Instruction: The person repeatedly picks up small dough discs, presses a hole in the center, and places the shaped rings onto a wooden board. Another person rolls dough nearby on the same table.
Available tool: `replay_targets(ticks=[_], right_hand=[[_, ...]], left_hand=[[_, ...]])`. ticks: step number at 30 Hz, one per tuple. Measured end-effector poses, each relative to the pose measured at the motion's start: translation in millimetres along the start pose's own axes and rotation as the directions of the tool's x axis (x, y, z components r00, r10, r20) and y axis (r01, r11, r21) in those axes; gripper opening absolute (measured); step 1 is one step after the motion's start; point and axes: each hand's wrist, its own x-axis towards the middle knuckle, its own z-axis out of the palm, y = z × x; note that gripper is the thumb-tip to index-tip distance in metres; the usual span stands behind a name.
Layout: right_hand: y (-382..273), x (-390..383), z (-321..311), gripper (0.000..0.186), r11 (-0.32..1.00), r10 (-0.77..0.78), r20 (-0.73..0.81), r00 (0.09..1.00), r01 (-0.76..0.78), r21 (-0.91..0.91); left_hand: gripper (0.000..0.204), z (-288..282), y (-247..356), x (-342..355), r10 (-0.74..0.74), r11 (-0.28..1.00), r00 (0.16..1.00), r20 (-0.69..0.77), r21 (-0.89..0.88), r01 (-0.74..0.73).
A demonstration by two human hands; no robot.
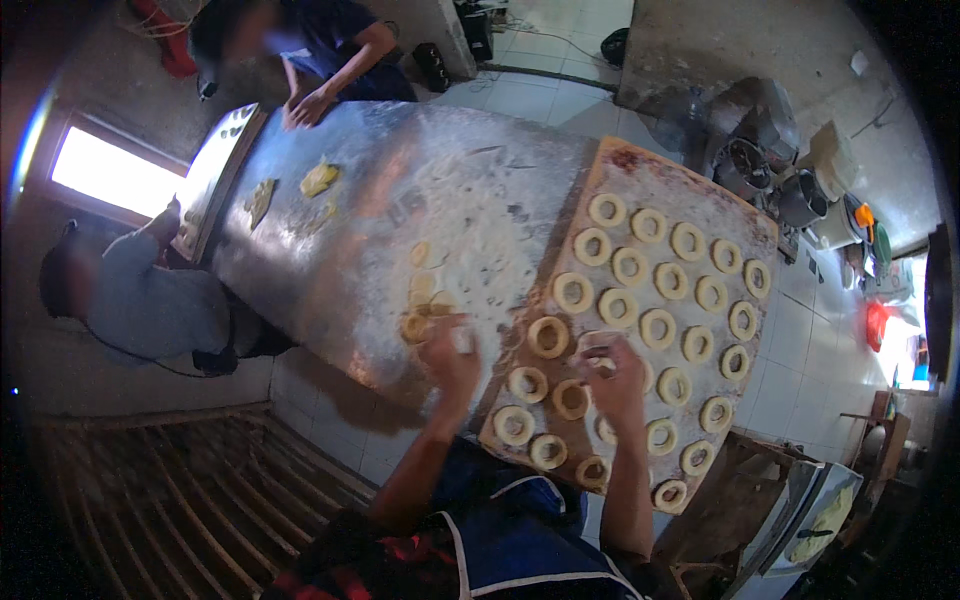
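Observation:
My left hand point(450, 365) is over the floury metal table, beside a short row of small dough pieces point(420, 290). Motion smears its fingers, so their grip does not show. Over the wooden board my right hand point(617, 380) has its fingers curled at a pale dough ring point(588, 343), which they partly cover. Rows of raw dough rings point(658, 328) lie flat around it on the floured wooden board point(640, 165). Some rings near my right forearm are partly hidden.
The metal table point(480, 125) adjoins the board. Yellowish dough lumps point(320, 178) lie farther left, before a tray point(215, 180). One co-worker point(330, 55) stands at the far edge, another point(165, 300) at the left. A slatted rack point(190, 490) is lower left; buckets point(803, 198) stand right.

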Motion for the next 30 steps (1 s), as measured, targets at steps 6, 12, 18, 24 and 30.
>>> replay_targets(ticks=[6, 12, 18, 24, 30], right_hand=[[-3, -8, 126, 0.020, 0.972, -0.154, 0.275, 0.949, 0.195, -0.127], [30, 16, 212, 0.029, 0.951, -0.142, 0.225, 0.964, 0.196, -0.238], [18, 6, 244, 0.028, 0.993, -0.089, 0.171, 0.981, 0.102, -0.066], [-12, -8, 267, 0.036, 0.986, -0.154, 0.019, 0.988, 0.155, -0.055], [-21, -10, 273, 0.052, 0.964, -0.228, 0.104, 0.968, 0.239, -0.113]], left_hand=[[0.032, -54, -112, 22, 0.020, 0.964, 1.000, 0.018, 0.265, -0.024], [0.026, -61, -114, 24, -0.095, 0.821, 0.980, 0.173, -0.544, 0.175], [0.026, -98, -121, 19, -0.132, 0.493, 0.906, 0.401, -0.767, 0.411], [0.019, -117, -127, 32, 0.028, 0.574, 0.881, 0.473, -0.728, 0.373], [0.033, -108, -124, 26, -0.043, 0.260, 0.904, 0.425, -0.869, 0.421]])
